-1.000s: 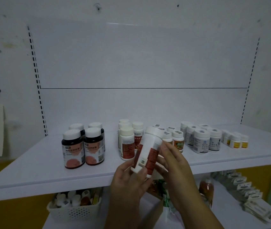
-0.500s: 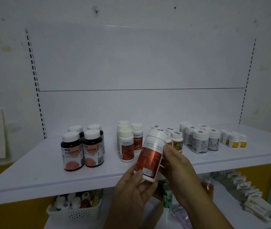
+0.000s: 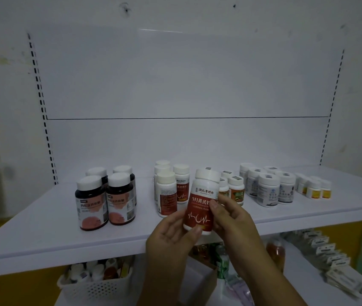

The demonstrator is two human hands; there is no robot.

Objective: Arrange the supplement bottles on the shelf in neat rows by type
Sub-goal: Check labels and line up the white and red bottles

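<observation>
Since the earlier frame you turned the red-and-white bottle [image 3: 201, 203] so its front label faces you, upright now rather than tilted. White shelf [image 3: 43, 230] carries every group: four dark bottles [image 3: 106, 195] at left with pink labels, characters too blurred to read; four white red-label bottles [image 3: 170, 188] just behind your hands; small orange-label bottles [image 3: 234, 189]; white blue-print bottles [image 3: 268, 187]; tiny yellow-label bottles [image 3: 315, 187] far right. Held bottle sits over the shelf's front edge; label reads 湖北李时珍, then 当归黄芪, rest covered. Your left hand [image 3: 171, 236] cups its base, fingers curled on it; your right hand [image 3: 233, 219] pinches its side, thumb across the label.
</observation>
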